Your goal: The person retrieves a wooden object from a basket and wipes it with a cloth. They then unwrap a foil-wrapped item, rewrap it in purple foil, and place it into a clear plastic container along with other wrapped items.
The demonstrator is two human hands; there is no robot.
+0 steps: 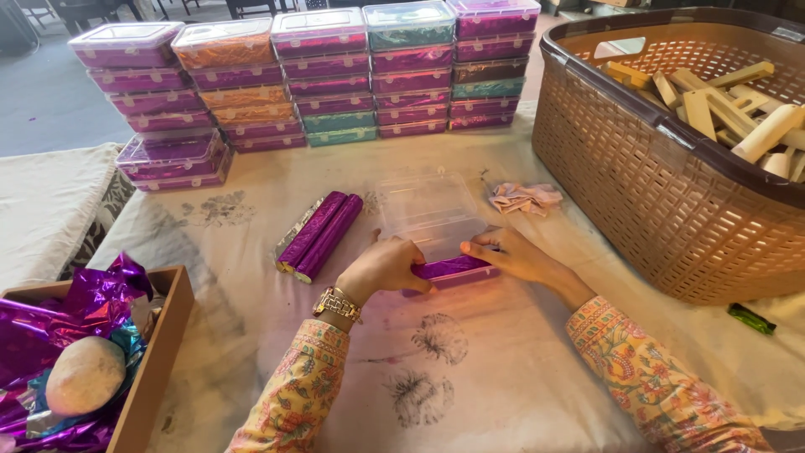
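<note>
1. Here we have both hands at the open clear plastic box (432,220): the left hand (384,267) is curled shut around the near end of a purple foil-wrapped bar (453,268), while the right hand (510,252) presses on its other end with fingers together, pinching rather than gripping.
2. The bar sits at the box's near edge, between the two hands, partly in.
3. Risk, as we judge it: the bar is slick foil, so an uneven push from the right could tip it out over the low rim, or crease the wrap.
4. The hinged lid beyond the fingers could swing down on them.
5. Count: two loose purple bars (323,233) lie just left of the left hand (a silver one may hide beside them).
6. One crumpled pink cloth (525,198) beyond the right hand.
7. One brown basket (637,184) of unwrapped pale bars, right.
8. Five stacks of filled boxes (335,75) far ahead, plus a short sixth.
</note>
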